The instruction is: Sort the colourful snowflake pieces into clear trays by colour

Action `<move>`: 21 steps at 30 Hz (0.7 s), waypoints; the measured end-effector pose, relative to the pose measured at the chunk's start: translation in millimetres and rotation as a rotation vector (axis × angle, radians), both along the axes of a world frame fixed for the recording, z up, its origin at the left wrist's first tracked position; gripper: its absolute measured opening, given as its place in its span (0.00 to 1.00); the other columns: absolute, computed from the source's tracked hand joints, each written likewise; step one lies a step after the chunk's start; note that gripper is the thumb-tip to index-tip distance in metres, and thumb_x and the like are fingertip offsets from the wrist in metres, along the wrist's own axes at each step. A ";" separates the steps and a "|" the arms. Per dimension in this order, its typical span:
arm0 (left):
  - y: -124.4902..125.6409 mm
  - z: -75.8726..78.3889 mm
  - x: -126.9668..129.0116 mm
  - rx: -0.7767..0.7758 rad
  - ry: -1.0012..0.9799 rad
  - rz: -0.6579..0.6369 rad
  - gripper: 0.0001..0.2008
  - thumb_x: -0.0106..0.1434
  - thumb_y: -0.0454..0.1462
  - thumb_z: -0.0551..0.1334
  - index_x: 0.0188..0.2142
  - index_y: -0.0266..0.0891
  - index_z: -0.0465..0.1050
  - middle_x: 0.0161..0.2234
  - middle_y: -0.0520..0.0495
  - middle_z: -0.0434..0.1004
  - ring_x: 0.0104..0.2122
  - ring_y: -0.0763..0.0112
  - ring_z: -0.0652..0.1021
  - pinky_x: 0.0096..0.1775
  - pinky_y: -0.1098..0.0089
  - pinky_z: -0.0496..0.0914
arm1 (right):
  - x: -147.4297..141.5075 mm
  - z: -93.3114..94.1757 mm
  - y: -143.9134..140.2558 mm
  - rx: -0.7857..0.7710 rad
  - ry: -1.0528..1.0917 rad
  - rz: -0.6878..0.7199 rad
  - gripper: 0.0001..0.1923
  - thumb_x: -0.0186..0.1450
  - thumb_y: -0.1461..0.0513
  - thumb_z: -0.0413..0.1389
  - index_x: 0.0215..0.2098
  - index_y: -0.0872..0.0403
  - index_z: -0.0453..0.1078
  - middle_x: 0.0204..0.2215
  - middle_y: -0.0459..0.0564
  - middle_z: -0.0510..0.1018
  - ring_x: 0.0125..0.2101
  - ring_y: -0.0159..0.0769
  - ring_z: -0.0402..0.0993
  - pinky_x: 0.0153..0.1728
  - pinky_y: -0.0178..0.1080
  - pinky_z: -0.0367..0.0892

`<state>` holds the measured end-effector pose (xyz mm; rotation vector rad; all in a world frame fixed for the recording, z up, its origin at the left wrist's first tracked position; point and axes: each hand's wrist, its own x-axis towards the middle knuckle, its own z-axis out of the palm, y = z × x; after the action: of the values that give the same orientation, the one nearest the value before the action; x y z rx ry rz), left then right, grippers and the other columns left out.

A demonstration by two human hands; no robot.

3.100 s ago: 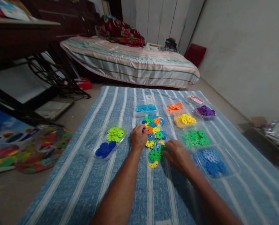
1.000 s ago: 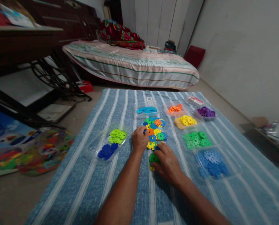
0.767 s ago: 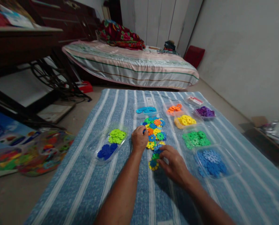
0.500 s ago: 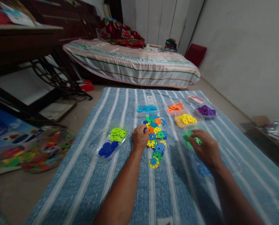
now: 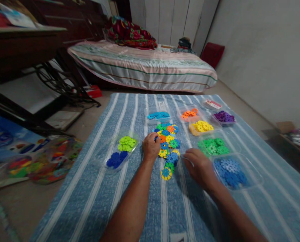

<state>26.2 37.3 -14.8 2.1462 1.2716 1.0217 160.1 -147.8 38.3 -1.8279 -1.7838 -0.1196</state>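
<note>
In the head view, clear plastic containers stand on a table [image 5: 94, 205] covered with a blue, white-striped cloth. The left tray [image 5: 99, 158] holds lime-green discs [image 5: 127, 143] beside dark blue discs [image 5: 116, 159]. At the far side, one box [image 5: 150, 110] carries sky-blue discs [image 5: 158, 116]; to its right, other boxes hold orange discs [image 5: 189, 114], yellow discs [image 5: 202, 126] and purple discs [image 5: 224, 117], with a red-and-white label [image 5: 212, 104] behind the purple ones. Nearer on the right lie green discs [image 5: 213, 146] and, in the closest box, blue discs [image 5: 230, 171], paler ones on top. Between the two hands, flat on the cloth, is the patchwork [image 5: 168, 144]: notched, flower-like discs in yellow, blue, green and orange, overlapping in a cluster that narrows toward the wearer and finishes in a yellow disc with a blue one over its centre. At its left edge, the left hand [image 5: 151, 147] has its grip closed on a dark blue piece [image 5: 156, 138]. The right hand [image 5: 199, 167] hovers just right of the patchwork with fingers bent; whether its grip holds anything, I cannot tell.
</note>
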 end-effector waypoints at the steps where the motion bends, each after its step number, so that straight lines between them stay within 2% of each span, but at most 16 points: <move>1: 0.0 0.0 0.0 0.000 0.003 0.001 0.08 0.60 0.33 0.56 0.36 0.41 0.75 0.42 0.46 0.79 0.45 0.65 0.77 0.51 0.65 0.69 | -9.9 -4.1 2.7 -0.045 0.003 0.037 0.10 0.68 0.65 0.50 0.34 0.53 0.73 0.37 0.54 0.76 0.40 0.40 0.72 0.42 0.40 0.69; 4: 0.2 -0.1 0.2 0.003 0.004 0.001 0.09 0.60 0.33 0.56 0.36 0.40 0.74 0.42 0.45 0.79 0.45 0.64 0.77 0.51 0.65 0.70 | -28.8 -16.0 9.6 -0.118 -0.028 0.049 0.09 0.65 0.67 0.53 0.40 0.53 0.74 0.45 0.56 0.74 0.50 0.45 0.67 0.50 0.46 0.67; 7: 0.5 0.2 0.4 0.000 -0.003 -0.001 0.09 0.60 0.32 0.56 0.36 0.41 0.74 0.42 0.46 0.79 0.45 0.65 0.77 0.51 0.65 0.69 | -35.8 -22.7 13.8 -0.155 -0.071 0.021 0.16 0.62 0.66 0.57 0.48 0.52 0.72 0.54 0.58 0.69 0.58 0.52 0.58 0.54 0.52 0.64; 9: 0.7 0.5 0.4 -0.003 -0.009 -0.001 0.09 0.60 0.32 0.56 0.36 0.42 0.74 0.42 0.47 0.79 0.45 0.66 0.77 0.52 0.66 0.69 | -37.7 -23.3 14.9 -0.196 -0.090 0.024 0.18 0.62 0.66 0.57 0.51 0.52 0.72 0.56 0.59 0.67 0.60 0.54 0.57 0.54 0.54 0.64; 13: 1.5 0.8 0.5 -0.006 -0.023 0.004 0.08 0.59 0.33 0.57 0.35 0.42 0.75 0.43 0.47 0.79 0.46 0.65 0.77 0.52 0.66 0.69 | -40.7 -21.3 14.6 -0.244 -0.096 0.044 0.17 0.64 0.65 0.56 0.51 0.51 0.72 0.56 0.59 0.66 0.59 0.53 0.57 0.54 0.54 0.64; 17: 2.4 0.8 0.2 -0.009 -0.014 0.014 0.09 0.59 0.33 0.57 0.36 0.42 0.75 0.43 0.46 0.79 0.45 0.65 0.77 0.52 0.65 0.69 | -44.1 -20.8 13.8 -0.276 -0.083 0.065 0.17 0.63 0.62 0.59 0.51 0.48 0.72 0.58 0.58 0.65 0.60 0.54 0.57 0.54 0.55 0.64; 21: 2.9 0.6 -0.1 -0.007 -0.012 0.015 0.09 0.59 0.34 0.57 0.36 0.42 0.75 0.44 0.46 0.79 0.46 0.64 0.77 0.52 0.64 0.69 | -45.9 -21.3 14.0 -0.288 -0.066 0.060 0.16 0.61 0.62 0.62 0.48 0.49 0.73 0.59 0.58 0.65 0.61 0.56 0.56 0.53 0.56 0.65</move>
<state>26.2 40.2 -14.1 2.1255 1.2855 1.0335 114.2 -133.8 16.9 -1.9835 -1.9841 0.1072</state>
